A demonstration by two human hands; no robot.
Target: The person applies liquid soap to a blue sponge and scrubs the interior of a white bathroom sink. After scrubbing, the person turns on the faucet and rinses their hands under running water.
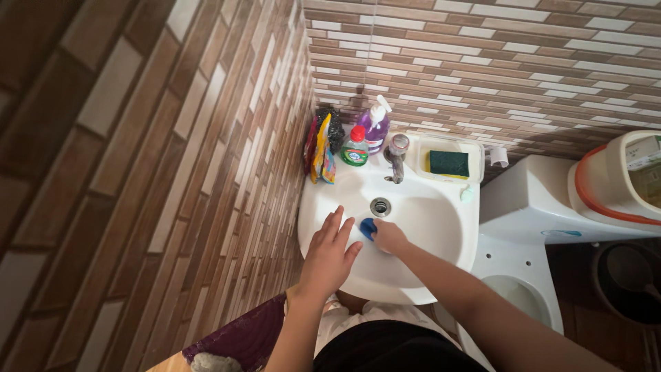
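Inside sink point(441, 227) bowl near drain point(380, 206): R hand point(390, 236) clenched on blue scrubber point(368, 228); L hand point(329, 253) flat, fingers spread, on front-left rim.

The white sink point(441, 227) looks like glossy, smooth ceramic, and its drain point(380, 206) and tap point(396, 162) like shiny metal. The green bottle point(355, 148) and purple pump bottle point(376, 127) seem glossy plastic. The scouring pad point(449, 163) looks rough and matt, the wall tiles point(482, 55) faintly sheened.
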